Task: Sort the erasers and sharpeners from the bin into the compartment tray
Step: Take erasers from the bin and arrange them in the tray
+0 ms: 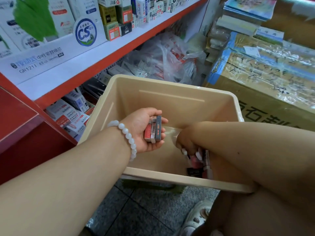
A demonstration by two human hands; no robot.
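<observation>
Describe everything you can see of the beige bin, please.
The beige bin is a deep rectangular tub of smooth plastic with a rolled rim. It stands open, without a lid, beside the red shelf. Both hands are inside: the left hand holds erasers, and the right hand reaches into small items at the bottom corner.

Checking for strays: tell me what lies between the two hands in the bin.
Head view: only bare bin floor between left hand and right hand.

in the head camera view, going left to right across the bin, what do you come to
bead bracelet → left hand holding erasers → right hand reaching among the items at the bin's bottom → taped cardboard box
</observation>
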